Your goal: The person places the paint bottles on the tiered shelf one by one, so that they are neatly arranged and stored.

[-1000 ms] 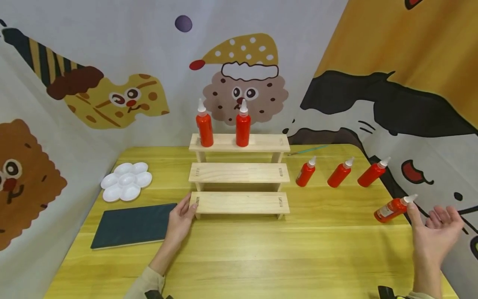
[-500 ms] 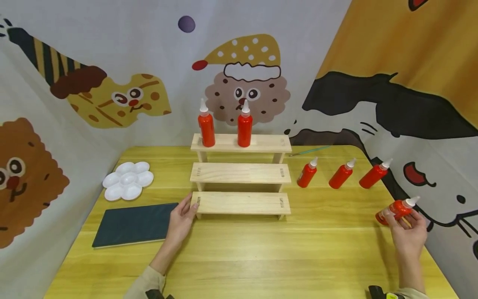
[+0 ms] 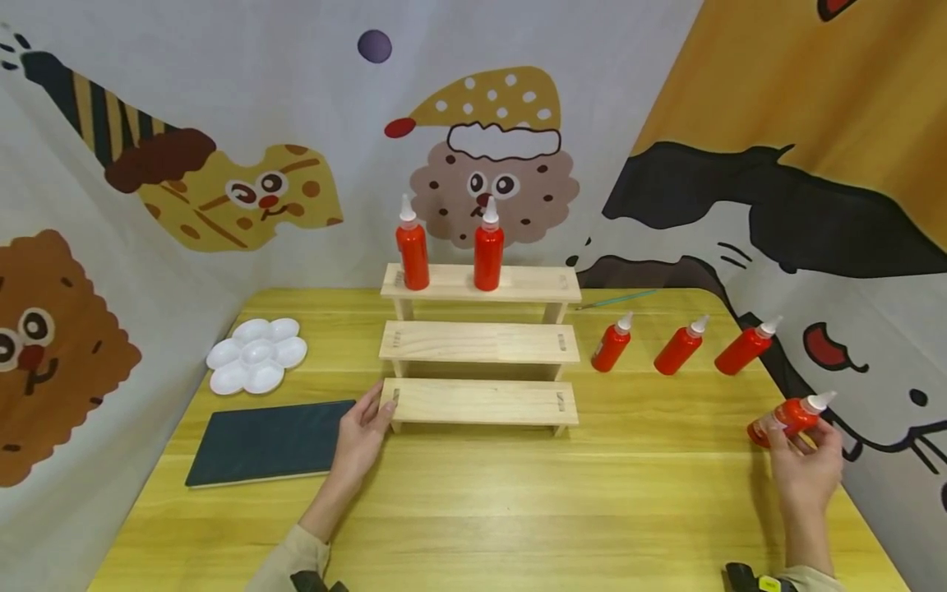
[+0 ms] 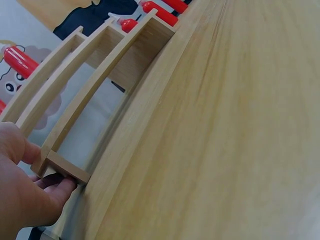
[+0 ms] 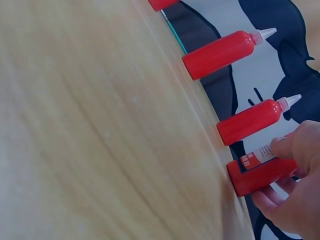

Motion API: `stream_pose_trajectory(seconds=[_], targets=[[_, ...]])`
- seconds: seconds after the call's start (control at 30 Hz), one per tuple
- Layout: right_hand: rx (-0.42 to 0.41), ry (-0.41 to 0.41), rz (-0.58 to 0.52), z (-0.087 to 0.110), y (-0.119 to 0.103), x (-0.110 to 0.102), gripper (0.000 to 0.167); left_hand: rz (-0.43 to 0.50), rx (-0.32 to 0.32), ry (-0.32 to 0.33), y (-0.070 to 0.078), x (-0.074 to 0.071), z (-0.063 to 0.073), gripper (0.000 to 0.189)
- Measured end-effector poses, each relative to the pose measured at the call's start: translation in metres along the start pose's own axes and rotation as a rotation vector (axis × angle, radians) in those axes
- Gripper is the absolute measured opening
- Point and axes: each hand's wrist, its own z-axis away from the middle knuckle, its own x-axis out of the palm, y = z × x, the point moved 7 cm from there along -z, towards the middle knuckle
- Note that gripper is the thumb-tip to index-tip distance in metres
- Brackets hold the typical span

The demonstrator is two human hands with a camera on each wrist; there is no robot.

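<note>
In the head view my left hand (image 3: pixel 360 437) grips the left end of the lowest step of a wooden three-step rack (image 3: pixel 481 403); the left wrist view shows the thumb on top and fingers under the board (image 4: pixel 75 117). At the table's right edge my right hand (image 3: pixel 806 469) holds a red paint bottle (image 3: pixel 795 418) with a white nozzle, thumb on its labelled side. The right wrist view shows this bottle (image 5: pixel 255 175) standing with its base at the tabletop. Two red bottles, a left one (image 3: pixel 413 256) and a right one (image 3: pixel 488 256), stand on the top step.
More red bottles (image 3: pixel 611 347) stand in a row right of the rack. A thin brush (image 3: pixel 617 299) lies behind them. On the left are a white flower-shaped palette (image 3: pixel 256 355) and a dark flat board (image 3: pixel 266 444). A printed curtain (image 3: pixel 296 66) surrounds the wooden table (image 3: pixel 518 510).
My right hand, earlier spread open beside the bottle at the right edge, has moved left and closed its fingers round it. The left hand keeps its place on the rack.
</note>
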Motion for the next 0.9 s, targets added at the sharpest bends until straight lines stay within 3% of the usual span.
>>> stream_pose_trajectory(seconds=[0.2, 0.33, 0.53, 0.73, 0.9], targets=[[-0.044, 0.007, 0.059, 0.003, -0.003, 0.002, 0.062, 0.029, 0.008, -0.001, -0.001, 0.001, 0.000, 0.057], [-0.072, 0.004, 0.040, 0.011, -0.014, 0.006, 0.061, 0.032, 0.012, 0.001, -0.001, 0.001, 0.001, 0.057], [-0.202, 0.033, -0.027, 0.033, -0.052, 0.010, 0.056, 0.021, 0.015, 0.001, 0.000, 0.000, 0.002, 0.058], [-0.280, -0.023, -0.099, 0.051, -0.090, 0.017, 0.056, -0.007, 0.008, 0.004, -0.001, 0.000, 0.000, 0.058], [-0.400, -0.051, -0.158, 0.068, -0.125, 0.027, 0.055, 0.000, 0.008, 0.001, -0.001, 0.000, -0.001, 0.058]])
